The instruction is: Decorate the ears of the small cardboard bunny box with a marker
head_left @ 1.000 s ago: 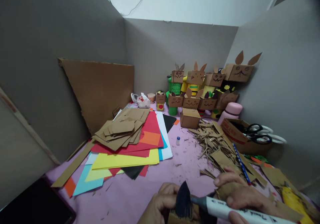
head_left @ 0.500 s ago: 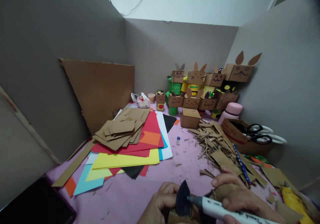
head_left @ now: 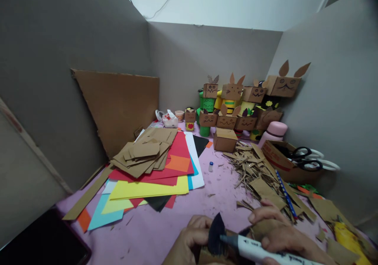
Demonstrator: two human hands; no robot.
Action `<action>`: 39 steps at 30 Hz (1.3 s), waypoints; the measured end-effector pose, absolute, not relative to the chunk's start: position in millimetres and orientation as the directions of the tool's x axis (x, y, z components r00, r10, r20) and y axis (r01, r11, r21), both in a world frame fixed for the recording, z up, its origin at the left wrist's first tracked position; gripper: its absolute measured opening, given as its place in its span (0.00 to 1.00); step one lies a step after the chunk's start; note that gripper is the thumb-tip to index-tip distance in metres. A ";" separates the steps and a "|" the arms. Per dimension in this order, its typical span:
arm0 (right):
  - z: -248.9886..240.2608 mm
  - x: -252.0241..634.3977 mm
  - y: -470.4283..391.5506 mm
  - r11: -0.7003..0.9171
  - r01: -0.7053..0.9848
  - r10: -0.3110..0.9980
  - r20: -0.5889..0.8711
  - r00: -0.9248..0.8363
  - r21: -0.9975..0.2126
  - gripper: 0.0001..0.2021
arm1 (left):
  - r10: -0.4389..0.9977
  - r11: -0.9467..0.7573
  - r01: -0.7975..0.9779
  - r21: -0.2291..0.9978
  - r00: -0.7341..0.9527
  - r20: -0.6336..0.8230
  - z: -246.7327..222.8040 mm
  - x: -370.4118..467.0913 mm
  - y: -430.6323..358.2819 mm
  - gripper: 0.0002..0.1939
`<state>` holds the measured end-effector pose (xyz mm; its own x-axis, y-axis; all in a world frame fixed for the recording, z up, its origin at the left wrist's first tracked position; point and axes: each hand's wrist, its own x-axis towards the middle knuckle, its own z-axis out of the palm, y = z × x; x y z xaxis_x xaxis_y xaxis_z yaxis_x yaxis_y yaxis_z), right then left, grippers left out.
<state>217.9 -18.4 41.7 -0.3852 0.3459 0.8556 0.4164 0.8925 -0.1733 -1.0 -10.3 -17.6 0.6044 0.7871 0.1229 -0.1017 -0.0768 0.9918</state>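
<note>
Low in the view, my left hand grips a small cardboard piece, cut off by the bottom edge. A pointed, ear-shaped flap, coloured black, stands up from it beside my fingers. My right hand is closed round a white marker with a grey tip end, which points left and touches the black flap. A brown cardboard flap shows by my right fingers; how it joins the piece is hidden.
Coloured paper sheets and cardboard pieces are stacked at left. Cardboard animal heads stand at the back. Cardboard scraps, a blue pencil and a box with scissors are at right. A black device lies front left.
The marker has shifted slightly left and down against the black flap. Both hands keep their hold.
</note>
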 end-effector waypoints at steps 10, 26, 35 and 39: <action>35.6 213.1 -16.5 0.908 0.374 0.335 0.860 -0.386 -0.186 0.11 | 0.800 -0.039 -0.112 0.993 0.592 0.098 -16.3 -1.5 -10.0 0.10; 26.4 224.0 -29.2 0.816 0.496 0.475 0.833 -0.282 -0.297 0.05 | 0.769 -0.129 -0.045 0.991 0.626 0.128 -20.6 1.6 -3.6 0.14; 28.7 223.8 -26.4 0.827 0.468 0.460 0.854 -0.243 -0.313 0.04 | 0.801 -0.057 -0.045 0.997 0.595 0.073 -11.7 2.4 -3.9 0.08; 25.3 222.8 -25.2 0.886 0.390 0.392 0.853 -0.345 -0.250 0.06 | 0.790 -0.003 -0.069 0.998 0.612 0.044 -10.0 -0.7 -7.7 0.08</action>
<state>222.8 -25.2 25.3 -0.3452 0.3922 0.8527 0.3899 0.8863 -0.2498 -0.7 -7.7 -10.0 0.6121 0.7896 0.0442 -0.0685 -0.0028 0.9976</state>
